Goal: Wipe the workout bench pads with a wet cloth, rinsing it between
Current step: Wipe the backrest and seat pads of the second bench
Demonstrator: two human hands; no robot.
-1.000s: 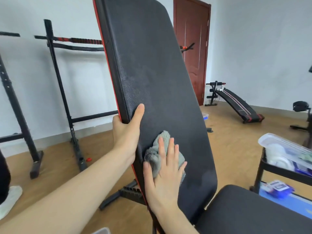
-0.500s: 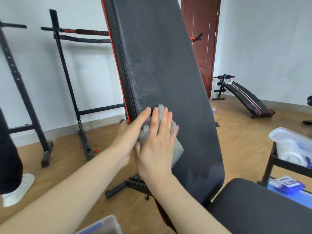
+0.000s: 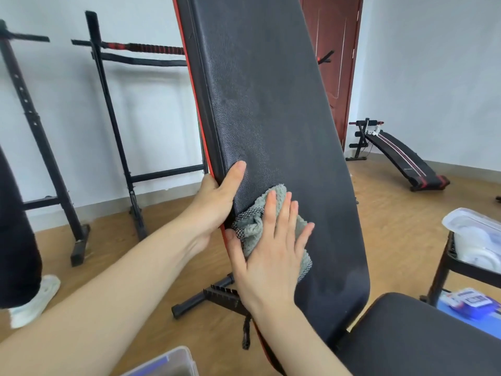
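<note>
The bench's black back pad [image 3: 271, 104] stands steeply raised in the middle of the view, with a red edge on its left side. My left hand [image 3: 217, 204] grips that left edge, thumb on the front face. A grey cloth [image 3: 252, 226] lies against the lower part of the pad, and my right hand [image 3: 273, 251] presses flat on it with straight, spread fingers. The black seat pad [image 3: 423, 337] shows at the bottom right. Damp streaks mark the pad near its lower end.
A clear plastic container [image 3: 168, 362] peeks in at the bottom edge. A black rack [image 3: 113, 126] stands along the left wall. A sit-up bench [image 3: 401, 158] lies by the red door. A stool with a lidded box [image 3: 477, 237] is at right. A person's shoe [image 3: 35, 297] is at far left.
My right hand slid the cloth up the pad beside my left hand, then down a little and to the right. My left hand kept its hold on the pad's edge.
</note>
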